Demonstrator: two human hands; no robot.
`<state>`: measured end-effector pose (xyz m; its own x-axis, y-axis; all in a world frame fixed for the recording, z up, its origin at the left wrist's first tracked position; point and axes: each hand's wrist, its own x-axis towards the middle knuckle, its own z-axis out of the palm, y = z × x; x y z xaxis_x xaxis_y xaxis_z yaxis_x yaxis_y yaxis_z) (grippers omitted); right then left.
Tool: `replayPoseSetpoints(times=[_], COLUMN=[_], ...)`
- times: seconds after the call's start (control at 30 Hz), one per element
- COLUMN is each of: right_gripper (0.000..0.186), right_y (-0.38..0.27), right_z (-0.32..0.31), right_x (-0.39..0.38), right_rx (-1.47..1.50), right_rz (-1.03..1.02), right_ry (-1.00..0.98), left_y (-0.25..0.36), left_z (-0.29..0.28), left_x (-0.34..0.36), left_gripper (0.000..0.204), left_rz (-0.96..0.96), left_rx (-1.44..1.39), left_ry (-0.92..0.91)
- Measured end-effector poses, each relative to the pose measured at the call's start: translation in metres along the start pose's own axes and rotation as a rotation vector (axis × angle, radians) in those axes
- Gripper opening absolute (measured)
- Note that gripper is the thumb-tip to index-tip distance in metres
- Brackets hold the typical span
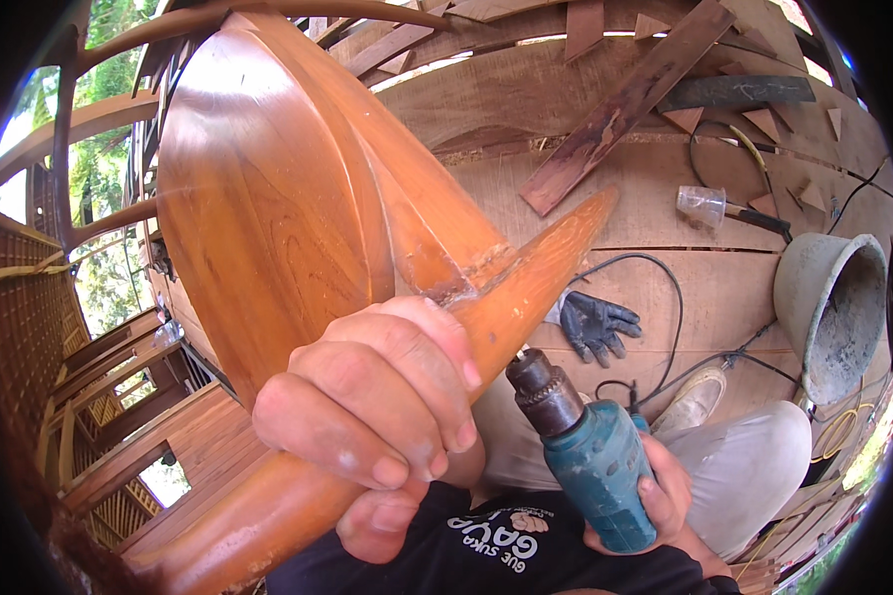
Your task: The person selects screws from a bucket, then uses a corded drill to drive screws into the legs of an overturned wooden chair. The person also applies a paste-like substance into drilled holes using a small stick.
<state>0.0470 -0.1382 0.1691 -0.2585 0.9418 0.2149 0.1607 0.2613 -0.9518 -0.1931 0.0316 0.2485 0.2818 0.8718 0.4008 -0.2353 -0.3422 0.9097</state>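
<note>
My left hand [372, 392] is closed around a curved, varnished wooden bar [511, 297] of a piece of furniture, fingers over the top and thumb below. Behind it rises a glossy rounded wooden panel [268, 198], joined to the bar by a straight rail [417, 169]. My right hand [670, 491] grips a teal power drill [600, 476]. The drill's dark chuck points up at the bar's near side. A short bit shows at the bar's edge; whether its tip is inside the wood I cannot tell.
A black-coated work glove [597, 325] lies on the plank floor, near a power cord [677, 297]. To the right are a grey bucket [833, 317] and a clear plastic cup [702, 205]. A long board [630, 109] and several triangular offcuts lie farther off. Slatted wooden furniture stands left.
</note>
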Motion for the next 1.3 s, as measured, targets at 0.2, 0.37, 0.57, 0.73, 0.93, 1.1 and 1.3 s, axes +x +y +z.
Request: replayPoseSetpoints(times=[0.2,0.37,0.57,0.73,0.93,1.1,1.3], right_gripper=[0.091,0.09,0.09,0.091,0.094,0.093,0.095], right_y=[0.0,0.001,0.003,-0.002,0.003,0.004,0.002], right_z=[-0.003,-0.006,-0.008,-0.018,-0.005,-0.015,-0.016], right_x=[0.004,0.009,0.005,0.016,0.004,0.011,0.008], right_rx=[-0.021,-0.05,-0.043,-0.105,0.005,-0.123,-0.141], right_rz=[-0.036,-0.047,-0.044,-0.057,0.005,-0.049,-0.073], right_ry=[-0.022,-0.02,-0.037,-0.09,-0.012,-0.07,-0.09], left_y=[0.004,0.0,0.001,0.001,0.002,-0.002,0.007], left_z=[0.0,-0.001,0.0,0.001,0.004,0.002,0.003], left_x=[-0.001,0.001,0.0,0.0,-0.001,0.002,-0.001], left_gripper=[0.017,0.017,0.017,0.016,0.016,0.016,0.015], left_rz=[-0.017,-0.012,-0.011,-0.014,-0.013,-0.008,-0.02], left_rx=[-0.002,-0.006,-0.005,0.001,-0.005,-0.015,0.0], left_ry=[0.001,-0.012,-0.011,0.003,0.038,0.016,0.026])
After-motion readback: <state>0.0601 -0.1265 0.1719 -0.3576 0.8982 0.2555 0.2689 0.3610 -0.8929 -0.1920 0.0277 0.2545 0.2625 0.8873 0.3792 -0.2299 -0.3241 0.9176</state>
